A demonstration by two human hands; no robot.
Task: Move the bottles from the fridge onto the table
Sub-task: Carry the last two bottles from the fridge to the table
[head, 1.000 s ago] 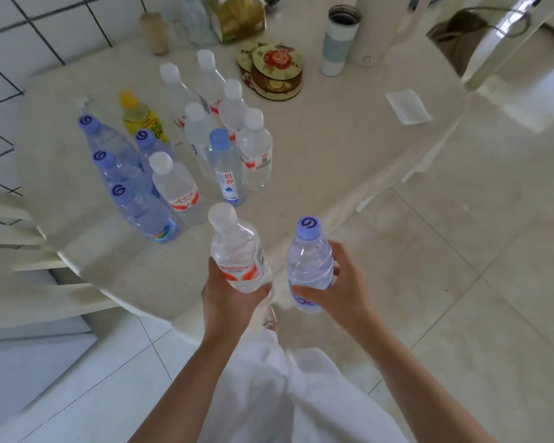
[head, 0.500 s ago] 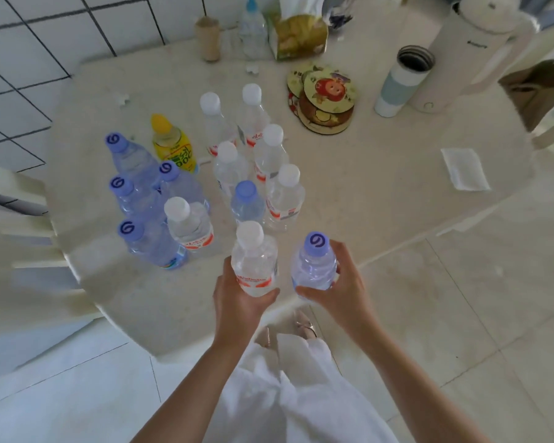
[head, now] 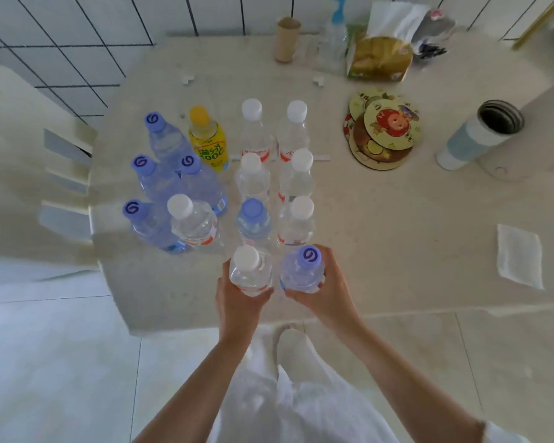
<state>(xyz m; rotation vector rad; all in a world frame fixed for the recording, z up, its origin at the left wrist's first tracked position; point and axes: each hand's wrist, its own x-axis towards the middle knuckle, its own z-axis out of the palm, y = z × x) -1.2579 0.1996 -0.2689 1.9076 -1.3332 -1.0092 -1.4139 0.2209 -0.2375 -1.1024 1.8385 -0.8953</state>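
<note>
1. The table (head: 381, 225) is seen from above, pale and round-edged; its far side carries a tissue box (head: 378, 55), a stack of coasters (head: 383, 132) and an open tumbler (head: 480, 135). A folded cloth (head: 520, 260) lies well apart, to the right.
2. A cluster of eleven upright bottles is recorded on the left half of the table. Judged as delivered: four blue-capped water bottles (head: 160, 174) at the left, one yellow drink bottle (head: 209, 142), five white-capped bottles (head: 253, 174) in two rows, and a smaller blue-capped bottle (head: 254, 219) among them.
3. Two further bottles are held at the near end of those rows, above the table's near edge. Whether their bases touch the table cannot be told.
4. The left hand (head: 237, 302) is wrapped around a white-capped water bottle (head: 249, 273).
5. The right hand (head: 327, 295) is wrapped around a blue-capped water bottle (head: 303, 270).
6. The two held bottles stand just beside each other, both upright.
7. Remaining, as judged: both bottles are to be set down and released. The fridge is not in view, so what is left inside cannot be told.
</note>
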